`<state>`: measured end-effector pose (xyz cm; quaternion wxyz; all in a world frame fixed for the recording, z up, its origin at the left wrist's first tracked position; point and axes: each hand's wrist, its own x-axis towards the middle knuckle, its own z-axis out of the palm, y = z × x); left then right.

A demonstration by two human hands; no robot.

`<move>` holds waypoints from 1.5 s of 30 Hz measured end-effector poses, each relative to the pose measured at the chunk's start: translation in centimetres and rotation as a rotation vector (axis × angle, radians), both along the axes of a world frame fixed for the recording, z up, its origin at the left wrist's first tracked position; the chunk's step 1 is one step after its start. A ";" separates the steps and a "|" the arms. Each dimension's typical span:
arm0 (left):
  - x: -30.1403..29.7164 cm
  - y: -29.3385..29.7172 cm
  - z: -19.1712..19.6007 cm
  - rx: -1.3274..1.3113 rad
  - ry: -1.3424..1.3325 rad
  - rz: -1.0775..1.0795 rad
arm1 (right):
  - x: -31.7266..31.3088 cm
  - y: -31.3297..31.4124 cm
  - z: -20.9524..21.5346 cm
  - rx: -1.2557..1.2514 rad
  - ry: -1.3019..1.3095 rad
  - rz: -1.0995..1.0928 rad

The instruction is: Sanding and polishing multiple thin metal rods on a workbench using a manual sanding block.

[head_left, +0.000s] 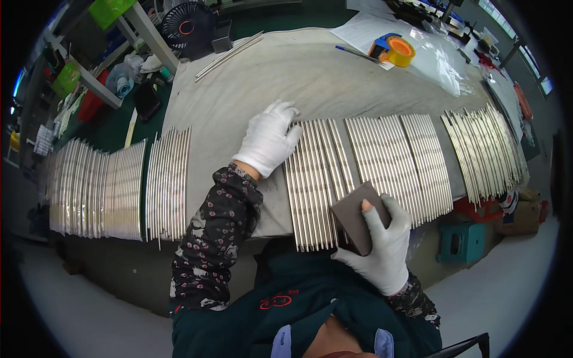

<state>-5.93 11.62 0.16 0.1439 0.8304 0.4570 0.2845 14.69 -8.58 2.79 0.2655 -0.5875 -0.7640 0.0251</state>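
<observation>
Rows of thin, shiny metal rods lie side by side across the work surface. My left hand (pixel 270 138), in a white glove, rests at the upper left corner of the middle row of rods (pixel 311 185). Its fingers are stretched forward and its thumb lies apart, against the rod ends, with nothing seen in its grasp. Gripped in my gloved right hand (pixel 382 244) is a flat brown-grey block (pixel 357 216), tilted over the lower right part of that row. One bare fingertip pokes out of the right glove. The block hides some rod ends.
More rods (pixel 399 167) lie right of the block, with another bundle (pixel 482 154) farther right. Rods (pixel 168 185) and wrapped bundles (pixel 95 188) lie at left. Several loose rods (pixel 230 56), a fan (pixel 186 27), a tape dispenser (pixel 391 49) and a pen (pixel 358 53) sit at the back.
</observation>
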 end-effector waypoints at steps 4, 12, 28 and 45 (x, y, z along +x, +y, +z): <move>0.5 0.8 -2.0 0.072 0.157 0.069 | -1.0 0.1 -0.5 -0.058 -0.021 0.043; 0.8 1.2 -2.1 0.075 0.130 0.004 | -1.2 0.2 -0.9 -0.023 -0.053 0.001; 1.8 1.0 -2.8 0.031 0.067 0.116 | -1.5 -0.2 -1.5 -0.011 -0.050 -0.063; 1.3 1.1 -1.2 -0.271 -0.418 0.040 | -1.7 -0.1 -2.2 0.060 -0.081 -0.053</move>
